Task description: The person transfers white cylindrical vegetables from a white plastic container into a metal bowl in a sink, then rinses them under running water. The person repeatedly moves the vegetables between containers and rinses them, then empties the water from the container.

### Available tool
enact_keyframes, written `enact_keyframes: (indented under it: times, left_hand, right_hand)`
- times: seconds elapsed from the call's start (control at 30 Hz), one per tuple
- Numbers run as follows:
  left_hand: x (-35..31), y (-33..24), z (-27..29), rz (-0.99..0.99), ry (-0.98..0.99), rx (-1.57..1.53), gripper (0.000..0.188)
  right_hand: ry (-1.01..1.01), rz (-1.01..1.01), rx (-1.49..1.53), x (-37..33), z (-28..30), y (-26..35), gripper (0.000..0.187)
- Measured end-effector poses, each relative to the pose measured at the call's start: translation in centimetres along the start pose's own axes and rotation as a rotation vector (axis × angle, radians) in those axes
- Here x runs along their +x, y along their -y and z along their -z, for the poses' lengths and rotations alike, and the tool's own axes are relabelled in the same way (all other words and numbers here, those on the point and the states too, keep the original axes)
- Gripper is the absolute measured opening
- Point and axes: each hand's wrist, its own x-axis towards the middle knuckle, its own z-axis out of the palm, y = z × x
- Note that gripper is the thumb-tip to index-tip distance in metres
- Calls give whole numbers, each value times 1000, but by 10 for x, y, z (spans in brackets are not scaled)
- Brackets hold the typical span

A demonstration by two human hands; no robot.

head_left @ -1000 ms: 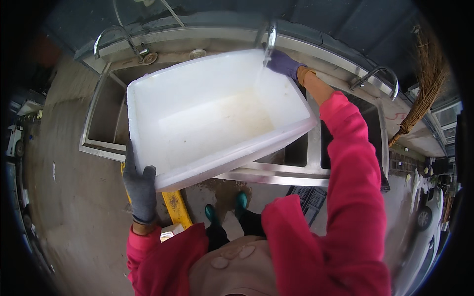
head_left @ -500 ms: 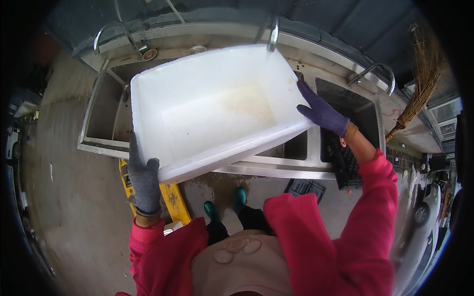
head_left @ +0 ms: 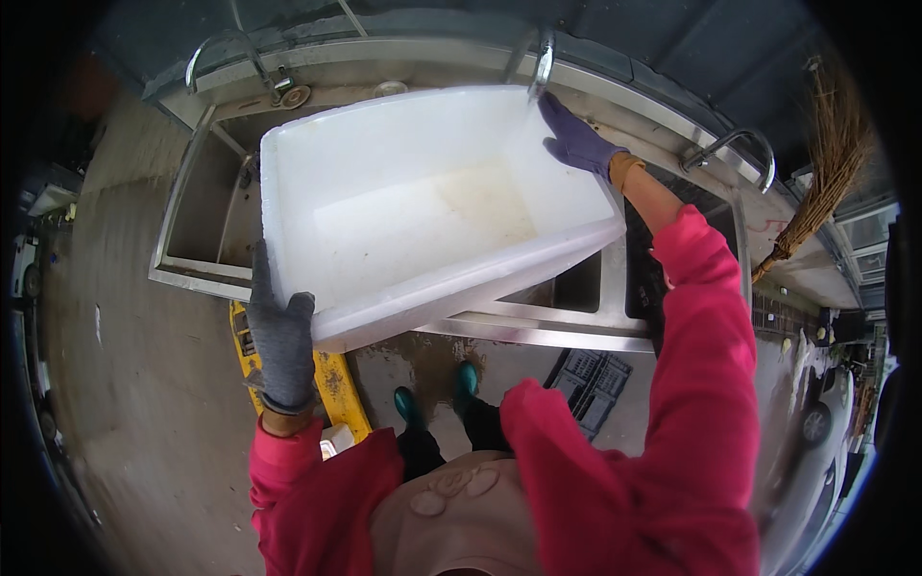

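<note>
A big white foam box [head_left: 423,221] is tilted over the metal sinks, its open top facing me. Its inside is bare apart from yellowish stains on the bottom. My left hand [head_left: 280,341], in a grey glove, grips the near left corner, with the thumb over the rim and the fingers along the outer left side. In a purple glove, my right hand [head_left: 581,142] holds the right wall close to the far right corner, thumb inside. Beside that hand, a chrome faucet [head_left: 543,65] curves down at the box's far rim.
Under the box runs a stainless sink unit [head_left: 538,331] with several basins. Two more faucets [head_left: 226,40] [head_left: 740,144] flank it. A straw broom [head_left: 821,163] leans at the right. Yellow metal equipment [head_left: 336,389] stands near my left arm, and a dark crate [head_left: 588,389] lies on the wet floor.
My right hand has slid along the box's right wall toward the far corner and the faucet. My left hand keeps its hold on the near left corner. The box has barely shifted.
</note>
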Motion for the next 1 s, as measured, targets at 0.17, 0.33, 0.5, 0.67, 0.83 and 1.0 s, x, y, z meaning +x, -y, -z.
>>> enact_keyframes:
  times: [0.17, 0.33, 0.5, 0.67, 0.83, 1.0]
  left_hand:
    - [-4, 5, 3, 18, 15, 2, 74]
    - [0, 18, 10, -16, 80, -138, 68]
    - [84, 36, 42, -175, 14, 93, 75]
    - [149, 63, 49, -189, 495, 221, 57]
    - [141, 63, 26, -45, 760, -106, 48]
    - [143, 45, 20, 137, 850, 11, 55]
  right_hand:
    - [55, -235, 941, -128, 19, 33, 76]
    - [48, -402, 884, -149, 19, 38, 44]
    - [-60, -314, 948, -111, 14, 15, 42]
    - [-138, -268, 796, -45, 11, -13, 46]
    - [-296, -310, 525, -4, -44, -55, 48]
    - [-280, -388, 741, -13, -53, -50, 68]
